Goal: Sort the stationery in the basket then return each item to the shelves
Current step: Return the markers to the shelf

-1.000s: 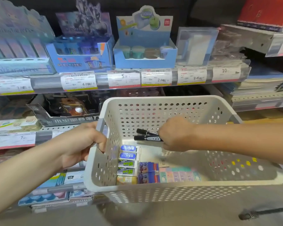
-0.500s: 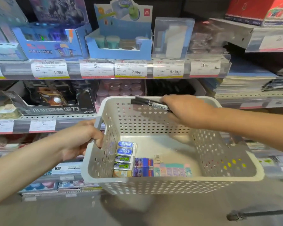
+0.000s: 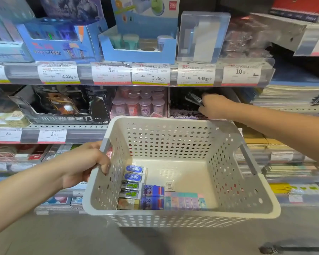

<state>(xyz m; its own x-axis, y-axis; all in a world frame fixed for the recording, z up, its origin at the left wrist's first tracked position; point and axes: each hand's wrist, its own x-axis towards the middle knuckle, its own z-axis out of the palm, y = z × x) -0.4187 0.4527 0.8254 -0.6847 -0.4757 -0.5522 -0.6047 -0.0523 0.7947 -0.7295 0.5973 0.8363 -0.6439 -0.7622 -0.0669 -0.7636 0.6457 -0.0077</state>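
Observation:
A white perforated basket (image 3: 226,183) hangs in front of the shelves, gripped at its left handle by my left hand (image 3: 85,162). Along its near inner wall lie several erasers: blue-and-white ones (image 3: 134,173), dark purple ones (image 3: 152,196) and pastel ones (image 3: 184,200). My right hand (image 3: 215,105) reaches beyond the basket into a dark shelf compartment (image 3: 182,105) on the middle shelf, shut on black markers (image 3: 193,98) whose tips point left into the box.
Pink round pots (image 3: 140,103) fill the box left of the dark compartment. A black display box (image 3: 63,107) stands further left. Price labels (image 3: 151,73) line the upper shelf edge, blue display boxes (image 3: 138,46) above. Notebooks (image 3: 291,96) are stacked at right.
My right hand has lifted the black markers out of the basket, over its far rim, and up into the dark shelf compartment. The left hand still holds the basket handle.

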